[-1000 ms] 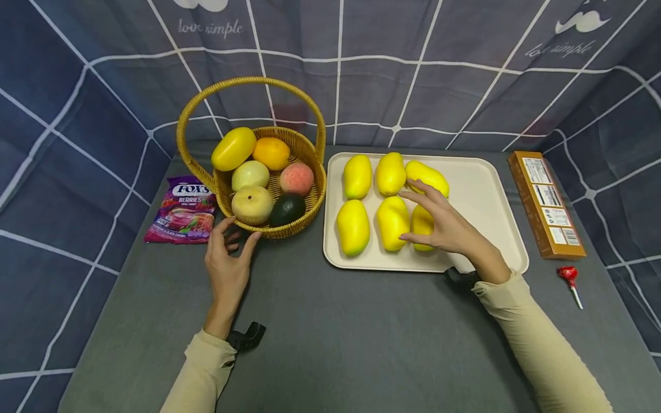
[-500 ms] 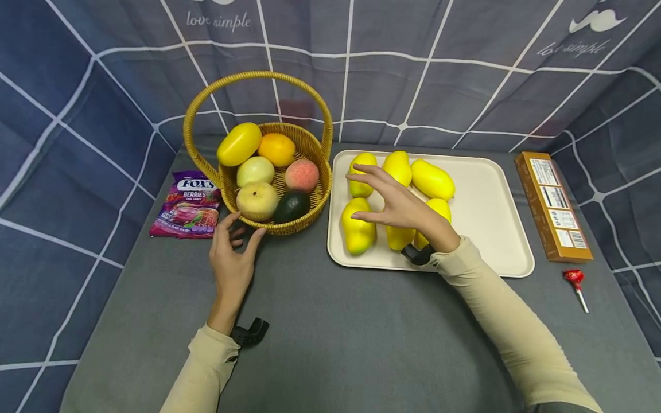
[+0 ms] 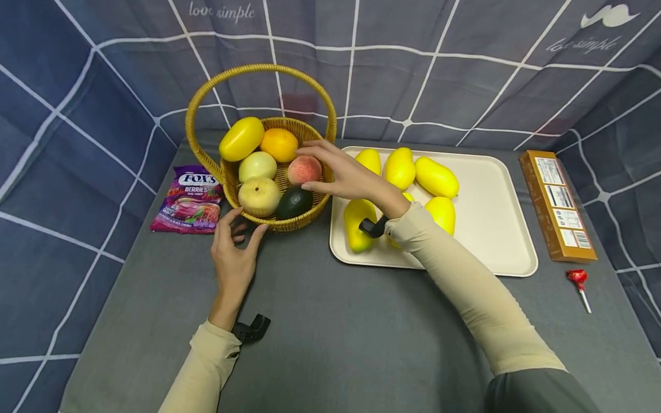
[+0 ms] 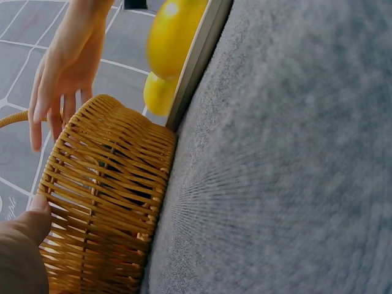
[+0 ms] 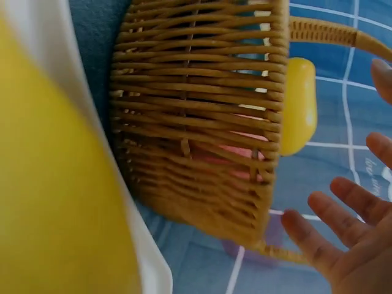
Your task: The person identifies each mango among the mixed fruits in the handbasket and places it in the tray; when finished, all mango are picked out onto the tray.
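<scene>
A wicker basket [image 3: 320, 207] with a tall handle holds a yellow mango [image 3: 241, 139], an orange [image 3: 279, 144], a peach [image 3: 304, 170], a dark green avocado [image 3: 294, 203], a pale yellow round fruit [image 3: 259, 197] and a pale green fruit [image 3: 257, 166]. My left hand [image 3: 233, 258] touches the basket's near rim, thumb and index finger apart. In the left wrist view its thumb [image 4: 37, 214] lies against the weave. My right hand [image 3: 351, 178] reaches over the basket's right rim beside the peach, fingers spread, holding nothing. In the right wrist view its fingers [image 5: 349, 223] are apart.
A cream tray [image 3: 496, 229] with several mangoes [image 3: 436, 176] stands right of the basket, partly under my right forearm. A purple candy bag [image 3: 188, 201] lies left of the basket. Far right are a brown box [image 3: 558, 206] and a red lollipop [image 3: 577, 277].
My right hand has moved left, from above the mangoes on the tray to over the basket's right side. The left hand stays at the basket's rim. The head view has shifted slightly.
</scene>
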The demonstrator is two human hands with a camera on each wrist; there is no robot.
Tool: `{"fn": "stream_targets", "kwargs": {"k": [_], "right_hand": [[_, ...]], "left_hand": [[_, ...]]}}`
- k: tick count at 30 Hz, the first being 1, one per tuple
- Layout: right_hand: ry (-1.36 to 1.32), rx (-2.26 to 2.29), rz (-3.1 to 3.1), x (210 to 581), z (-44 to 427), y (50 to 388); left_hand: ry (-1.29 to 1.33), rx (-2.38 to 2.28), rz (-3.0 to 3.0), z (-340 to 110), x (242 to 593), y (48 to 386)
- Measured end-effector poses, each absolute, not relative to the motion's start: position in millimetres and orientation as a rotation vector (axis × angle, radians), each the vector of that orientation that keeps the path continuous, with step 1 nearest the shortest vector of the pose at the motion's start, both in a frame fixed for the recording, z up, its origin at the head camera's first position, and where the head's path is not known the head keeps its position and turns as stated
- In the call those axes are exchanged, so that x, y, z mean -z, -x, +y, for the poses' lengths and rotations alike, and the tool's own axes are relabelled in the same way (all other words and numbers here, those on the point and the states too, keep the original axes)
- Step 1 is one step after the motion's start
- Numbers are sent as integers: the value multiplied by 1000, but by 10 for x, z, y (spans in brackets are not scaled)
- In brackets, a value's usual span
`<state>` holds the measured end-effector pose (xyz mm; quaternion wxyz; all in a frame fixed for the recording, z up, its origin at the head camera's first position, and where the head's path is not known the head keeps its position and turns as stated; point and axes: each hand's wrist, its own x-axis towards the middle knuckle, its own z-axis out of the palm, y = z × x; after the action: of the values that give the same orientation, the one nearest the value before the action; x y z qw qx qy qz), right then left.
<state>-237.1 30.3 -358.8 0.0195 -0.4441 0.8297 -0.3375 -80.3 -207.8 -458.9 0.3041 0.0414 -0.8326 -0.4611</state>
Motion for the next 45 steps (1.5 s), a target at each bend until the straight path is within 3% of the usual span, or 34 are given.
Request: {"fn": "stream_targets", "kwargs": {"k": [13, 33, 45], "right_hand": [[1292, 822, 2638, 3475, -318, 2728], [1073, 672, 2600, 3407, -999, 2912], [1106, 397, 2664, 3439, -1180, 2931]], "left_hand": [[-116, 1203, -2235, -2071, 4548, 803], [-112, 1226, -2246, -2054, 4545, 808], [-118, 1224, -2254, -2098, 4548, 815]]}}
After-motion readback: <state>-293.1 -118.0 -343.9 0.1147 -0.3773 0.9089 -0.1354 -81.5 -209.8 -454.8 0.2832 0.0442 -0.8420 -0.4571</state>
